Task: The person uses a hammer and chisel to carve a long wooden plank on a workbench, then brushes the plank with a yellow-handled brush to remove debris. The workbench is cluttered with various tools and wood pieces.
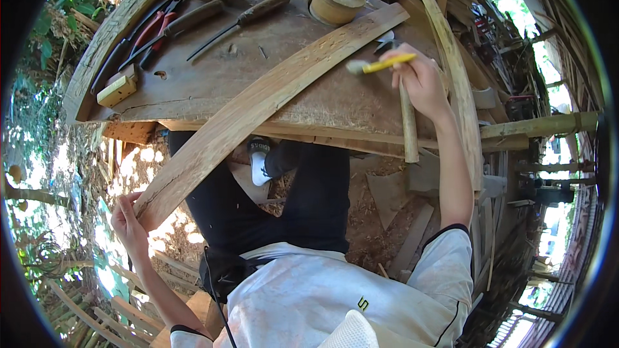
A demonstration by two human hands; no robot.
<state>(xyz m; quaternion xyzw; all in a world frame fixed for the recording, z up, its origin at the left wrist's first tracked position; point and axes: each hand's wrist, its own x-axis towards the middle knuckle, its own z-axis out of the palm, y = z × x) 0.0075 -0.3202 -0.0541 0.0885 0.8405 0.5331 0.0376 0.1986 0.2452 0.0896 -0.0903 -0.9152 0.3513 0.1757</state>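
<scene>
A long, slightly curved wooden plank (267, 96) lies slantwise over the workbench (345, 100), its near end reaching past the edge toward me. My left hand (131, 224) grips that near end, thumb on top. In my right hand (422, 80), above the bench to the right of the plank, is a yellow-handled brush (385, 63) with its pale bristles pointing left. The brush is a little blurred and apart from the plank. Below that hand a hammer's wooden handle (409, 122) rests on the bench; its head is partly covered.
Chisel-like tools (242, 22), red-handled pliers (151, 31) and a small wooden block (117, 91) lie at the left. A round wooden piece with a bolt (336, 1) stands behind the plank. A long curved strip (451, 64) flanks the right side.
</scene>
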